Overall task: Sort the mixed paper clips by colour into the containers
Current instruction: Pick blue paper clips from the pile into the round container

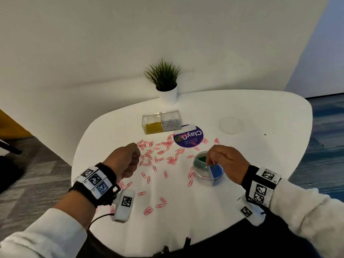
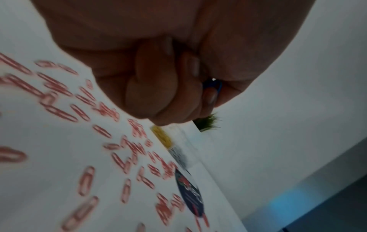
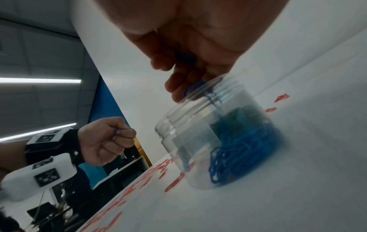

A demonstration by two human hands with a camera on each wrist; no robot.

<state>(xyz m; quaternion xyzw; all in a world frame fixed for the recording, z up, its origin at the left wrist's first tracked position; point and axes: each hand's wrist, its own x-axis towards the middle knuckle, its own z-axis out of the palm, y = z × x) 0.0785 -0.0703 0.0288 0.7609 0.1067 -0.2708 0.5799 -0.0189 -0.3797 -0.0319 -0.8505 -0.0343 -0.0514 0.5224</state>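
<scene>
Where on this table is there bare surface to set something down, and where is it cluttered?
Bare: the table right of the round jar, out to the far-right edge, and the far-left stretch left of the clear box. Crowded: pink clips litter the middle between both hands, reaching the purple sticker.

Left hand (image 1: 126, 161) raised above tabletop (image 1: 260, 112), fingers (image 2: 151, 87) curled into a tight fist, thumb pressed against the index finger; a sliver of blue paper clip (image 2: 213, 85) pinched there. Wrist banded in black with marker tags, white sleeve behind. Right hand (image 1: 225, 161) held palm-down over round clear jar (image 3: 198, 133), fingers (image 3: 178, 87) bent downward at the jar's mouth, loosely bunched round blue paper clips (image 3: 191, 88). Same banding and fuzzy white sleeve on right forearm. Both forearms angled inward.
</scene>
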